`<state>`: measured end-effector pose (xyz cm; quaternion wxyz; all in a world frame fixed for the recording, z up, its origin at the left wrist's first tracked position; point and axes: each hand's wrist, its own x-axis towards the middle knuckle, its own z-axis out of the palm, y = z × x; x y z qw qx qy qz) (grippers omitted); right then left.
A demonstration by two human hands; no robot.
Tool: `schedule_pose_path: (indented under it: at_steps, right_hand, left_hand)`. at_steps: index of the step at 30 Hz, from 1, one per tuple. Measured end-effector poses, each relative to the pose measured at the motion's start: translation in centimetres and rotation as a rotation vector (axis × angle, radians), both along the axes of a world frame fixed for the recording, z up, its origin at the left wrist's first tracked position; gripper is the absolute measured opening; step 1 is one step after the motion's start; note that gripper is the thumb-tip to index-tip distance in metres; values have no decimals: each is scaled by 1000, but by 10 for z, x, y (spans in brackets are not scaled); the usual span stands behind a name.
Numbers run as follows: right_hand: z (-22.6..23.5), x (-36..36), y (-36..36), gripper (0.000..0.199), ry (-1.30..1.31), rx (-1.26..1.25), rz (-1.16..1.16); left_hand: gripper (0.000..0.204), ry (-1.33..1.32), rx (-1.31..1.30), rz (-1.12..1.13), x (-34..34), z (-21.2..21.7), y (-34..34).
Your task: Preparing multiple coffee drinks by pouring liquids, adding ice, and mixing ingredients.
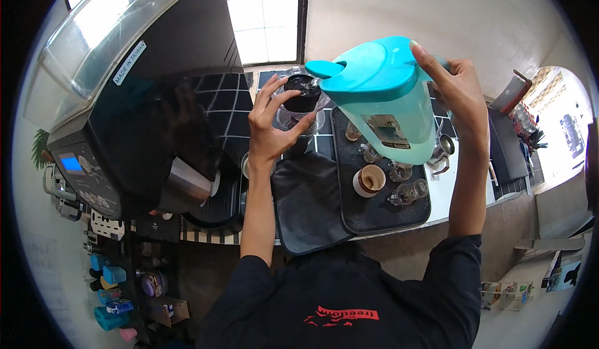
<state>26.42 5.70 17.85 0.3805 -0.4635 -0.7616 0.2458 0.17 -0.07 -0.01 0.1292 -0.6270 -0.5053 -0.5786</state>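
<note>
A pitcher [399,115] with a turquoise lid and pale see-through body is tilted to the left, its handle gripped by my right hand [458,84]. Its spout is right at the mouth of a black round cup-like container [301,96], where a glint of water shows. My left hand [271,121] curves its thumb and fingers around that black container. Below the container is clear glassware [317,124], partly hidden by my hand; how the two fit together I cannot tell.
A black tray [399,215] bears several small glass cups and a brown-and-white mug [369,180]. Beside it lies a dark cloth [311,202]. A large black machine [156,93] with a lit display stands at the left. Further right is a metal moka-style pot [443,149].
</note>
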Motion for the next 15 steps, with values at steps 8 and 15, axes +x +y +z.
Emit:
schedule_pose_path:
  at_steps: [8,15]
  right_hand:
    - [-24,7,-4,56,238,-135,-29]
    - [-48,16,-8,52,405,-150,-32]
  left_hand:
    - [43,13,9,9,1,0,0]
    - [44,49,-4,63,-2,-1,1]
